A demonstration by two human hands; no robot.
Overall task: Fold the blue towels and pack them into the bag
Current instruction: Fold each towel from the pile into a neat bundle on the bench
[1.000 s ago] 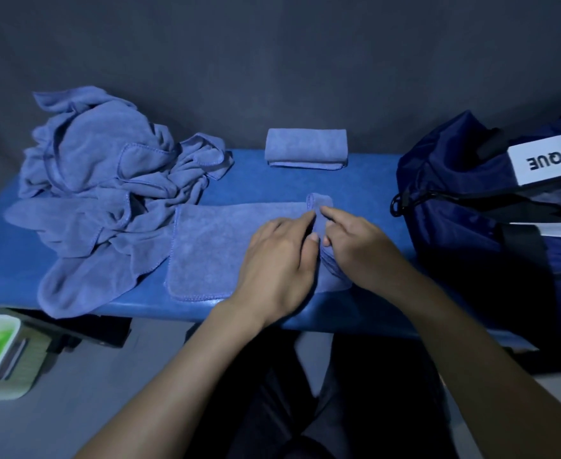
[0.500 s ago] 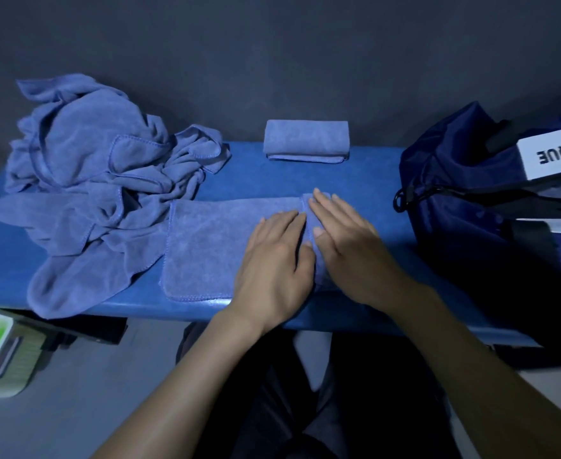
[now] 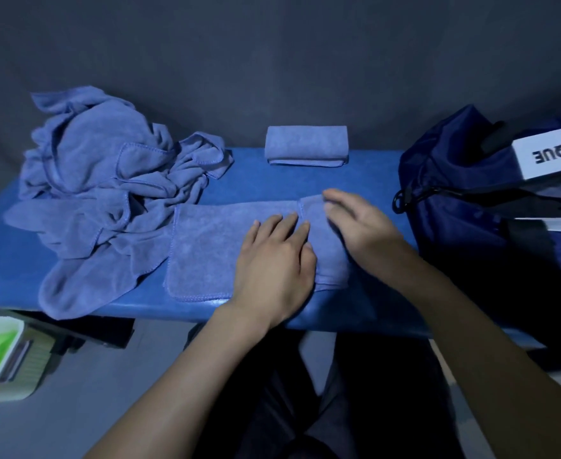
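Head view: a soft, hem-stitched blue towel (image 3: 213, 246) lies flat at the blue bench's (image 3: 272, 183) near edge, its right end folded over. Left hand (image 3: 272, 263) and right hand (image 3: 362, 230) press it with straight fingers. A folded towel (image 3: 306, 145) sits far, crumpled towels (image 3: 107, 180) left, navy bag (image 3: 471, 210) right.

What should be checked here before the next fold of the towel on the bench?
1. Left hand flat on the towel, fingers straight: ok.
2. Right hand pressing the folded-over end: ok.
3. Fold edge aligned under the hands: cannot tell.
4. Folded towel at the back, out of the way: ok.
5. Heap of unfolded towels overlaps the towel's left edge: not ok.
6. Bag open for packing: cannot tell.
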